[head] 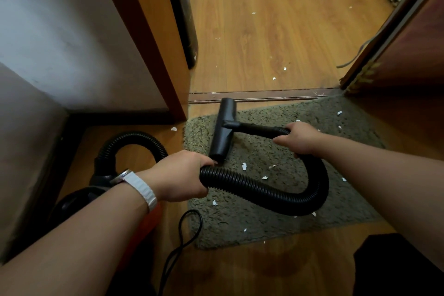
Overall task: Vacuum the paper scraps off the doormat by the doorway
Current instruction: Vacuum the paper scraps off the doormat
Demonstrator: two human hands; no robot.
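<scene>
**A:** Where is the doormat?

**B:** The grey-green doormat (252, 226) lies on the wooden floor (276, 31), just inside the threshold strip (264, 96) of the doorway. An open door (408, 55) stands at its right.

**A:** And the paper scraps?

**B:** White paper scraps (244, 166) dot the mat. A few lie between the nozzle and the hose loop, and others sit along the right and near edges. More are scattered on the floor beyond the threshold.

**A:** What about the vacuum?

**B:** The black T-shaped nozzle (222, 128) rests on the mat's far-left part, with its far end reaching almost to the threshold. The ribbed hose (264, 191) curves across the mat in a U.

**A:** How are the hands placed?

**B:** The right hand (299, 138) grips the tube (257, 128) where it meets the hose, its fingers (283, 140) wrapped around it. The left hand (179, 175), with a white-strapped watch (134, 181) on its wrist, holds the hose lower down. Its fingers (206, 163) are clamped on the hose, just beside the nozzle's near end.

**A:** And the machine itself?

**B:** The vacuum body (79, 202) sits on the floor at the left, mostly hidden under the left forearm. A hose loop rises behind it, and a black power cord (182, 235) trails over the mat's near-left corner.
</scene>
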